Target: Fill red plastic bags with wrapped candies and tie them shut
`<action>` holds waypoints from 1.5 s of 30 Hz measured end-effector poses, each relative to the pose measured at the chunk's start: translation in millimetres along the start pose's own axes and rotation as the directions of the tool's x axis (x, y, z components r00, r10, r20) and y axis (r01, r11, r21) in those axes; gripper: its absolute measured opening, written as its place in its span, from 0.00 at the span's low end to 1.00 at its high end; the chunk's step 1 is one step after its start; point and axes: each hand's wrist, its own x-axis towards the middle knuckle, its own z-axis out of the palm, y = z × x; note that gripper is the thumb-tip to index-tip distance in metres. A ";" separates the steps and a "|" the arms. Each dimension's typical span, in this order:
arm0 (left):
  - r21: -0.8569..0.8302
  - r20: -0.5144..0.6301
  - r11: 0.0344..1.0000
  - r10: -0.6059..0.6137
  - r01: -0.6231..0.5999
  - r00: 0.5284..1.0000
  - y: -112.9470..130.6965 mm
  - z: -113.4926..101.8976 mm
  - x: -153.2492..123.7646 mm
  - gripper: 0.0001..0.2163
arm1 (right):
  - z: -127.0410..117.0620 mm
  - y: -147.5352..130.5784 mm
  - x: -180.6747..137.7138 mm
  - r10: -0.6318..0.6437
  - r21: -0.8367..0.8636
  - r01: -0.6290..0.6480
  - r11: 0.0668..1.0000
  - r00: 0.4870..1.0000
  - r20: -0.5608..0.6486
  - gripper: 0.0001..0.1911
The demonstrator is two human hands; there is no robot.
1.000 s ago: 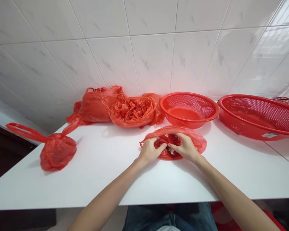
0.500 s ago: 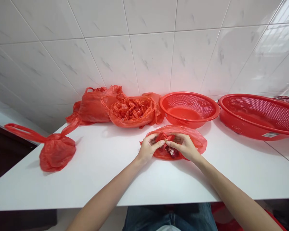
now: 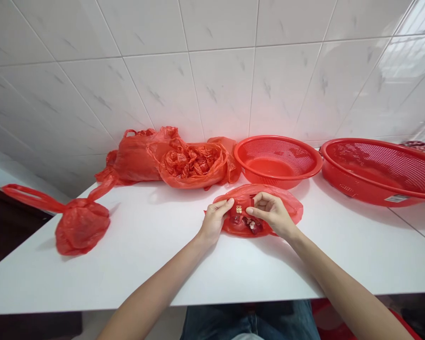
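With thumbs and fingers drawn close, our left hand (image 3: 212,222) pinched the packet (image 3: 238,210) at its left and our right hand (image 3: 273,216) its right, the bag (image 3: 293,207) just beneath both.

Soft, bright light; barred glare at upper right on the glossy, grey-streaked white tile wall (image 3: 219,75), dimmer leftward; faint shadows on the smooth white rectangular tabletop (image 3: 138,255); wide-angle stretching towards the edges.
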 end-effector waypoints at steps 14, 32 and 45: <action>0.142 0.036 0.985 -0.100 0.094 0.994 0.4 -1.1 -3.7 0.12 | -7.5 -2.1 2.6 -0.041 -0.053 0.036 0.998 0.995 -0.093 0.20; 0.154 0.078 0.988 0.014 -0.026 0.997 3.6 1.4 -8.2 0.13 | -0.3 1.5 -1.5 0.091 -0.093 -0.082 0.992 0.992 0.093 0.21; 0.152 0.125 0.988 -0.057 0.037 0.991 5.9 1.9 -8.9 0.13 | -4.4 -9.9 -3.8 0.166 -0.067 -0.157 0.985 0.970 0.178 0.17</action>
